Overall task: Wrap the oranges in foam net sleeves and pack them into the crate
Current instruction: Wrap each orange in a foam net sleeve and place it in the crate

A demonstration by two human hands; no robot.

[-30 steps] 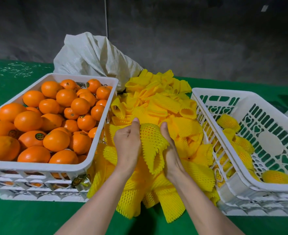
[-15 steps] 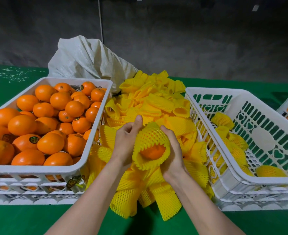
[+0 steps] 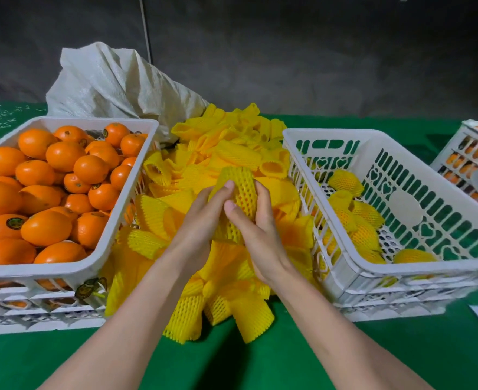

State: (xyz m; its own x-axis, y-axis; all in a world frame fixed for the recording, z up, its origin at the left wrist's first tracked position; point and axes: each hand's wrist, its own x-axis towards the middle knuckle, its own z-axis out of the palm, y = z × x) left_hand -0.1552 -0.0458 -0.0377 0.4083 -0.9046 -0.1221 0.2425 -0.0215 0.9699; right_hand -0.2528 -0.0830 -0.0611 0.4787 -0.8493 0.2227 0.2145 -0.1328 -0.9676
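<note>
My left hand (image 3: 201, 220) and right hand (image 3: 260, 235) both curl round a netted orange (image 3: 242, 190) above the sleeve pile (image 3: 232, 153), packing crate (image 3: 344, 133) at 3 o'clock, loose oranges (image 3: 63, 156) at 9 o'clock

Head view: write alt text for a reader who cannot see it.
The left hand and right hand grip an orange in a yellow foam net sleeve above a pile of empty sleeves on a green table. A white crate of bare oranges stands at left; another white crate at right holds a few wrapped oranges.
</note>
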